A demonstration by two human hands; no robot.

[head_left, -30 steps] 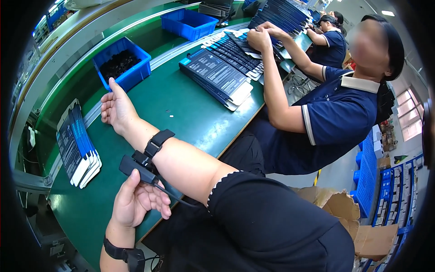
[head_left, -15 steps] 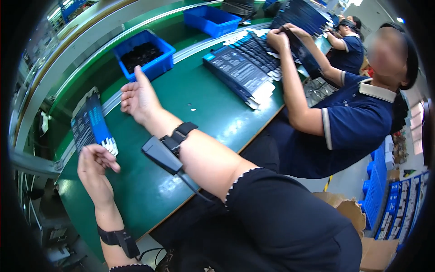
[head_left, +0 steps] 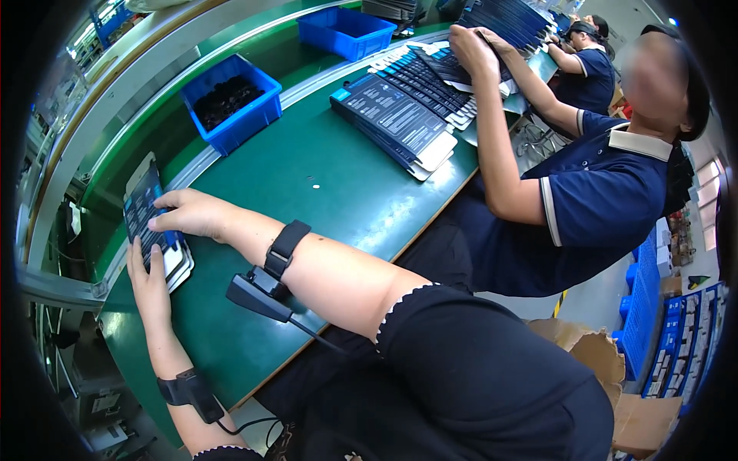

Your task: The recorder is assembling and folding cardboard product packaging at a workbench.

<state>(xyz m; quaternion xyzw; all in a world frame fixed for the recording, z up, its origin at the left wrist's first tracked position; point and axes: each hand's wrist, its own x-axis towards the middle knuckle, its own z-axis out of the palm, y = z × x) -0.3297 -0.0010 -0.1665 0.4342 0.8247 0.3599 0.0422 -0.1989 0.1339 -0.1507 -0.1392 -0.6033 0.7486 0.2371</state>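
A small stack of flat dark-and-blue cartons [head_left: 141, 201] with white end flaps lies at the left of the green table. My right hand [head_left: 198, 215] reaches across to its right side, thumb and fingers around that edge; some fingertips are hidden. At the near end of the stack rests my left hand [head_left: 150, 288], its fingers stretched out against the cartons. Each wrist wears a black strap with a dark module.
A blue bin [head_left: 234, 104] of small black parts stands beyond my right hand, with another blue bin [head_left: 347, 34] farther right. Fanned flat cartons [head_left: 400, 115] lie before a co-worker [head_left: 592, 207], who handles a dark carton. An open cardboard box [head_left: 580, 353] is at the lower right.
My right hand has come down and left from near the blue bin to the carton stack. My left hand has straightened its fingers against the stack, which has shifted slightly.
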